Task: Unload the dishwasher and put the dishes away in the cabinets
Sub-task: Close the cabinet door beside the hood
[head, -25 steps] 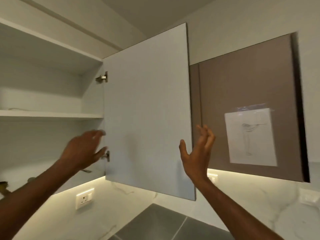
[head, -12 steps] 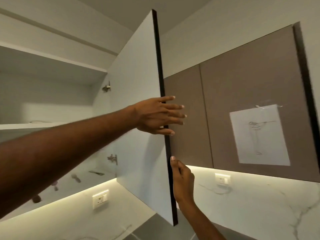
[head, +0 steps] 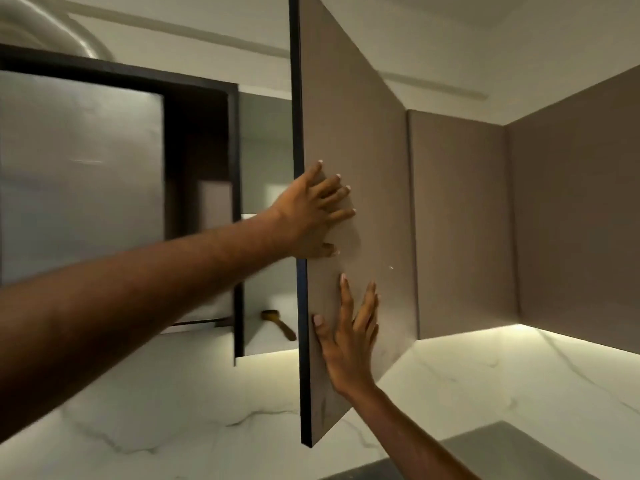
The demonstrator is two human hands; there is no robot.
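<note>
Far left: glass-front cabinet (head: pixel 83 174), dark frame. Wooden-handled utensil (head: pixel 277 323) on cabinet bottom shelf, near its front edge. Door (head: pixel 349 161) was edge-on half a second ago, now brown face shows. Left hand (head: pixel 311 216) spread flat on it, right hand (head: pixel 349 337) flat below. Looks like closing up, so this load is stowed. No dishwasher in view.

A home kitchen: wall cabinets (head: pixel 460 220) above marble backsplash (head: pixel 485 382).

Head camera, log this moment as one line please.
stage: cabinet door handling | left hand: flat on taupe cabinet door | right hand: flat on the door, lower | door: ajar | dishes: none held
</note>
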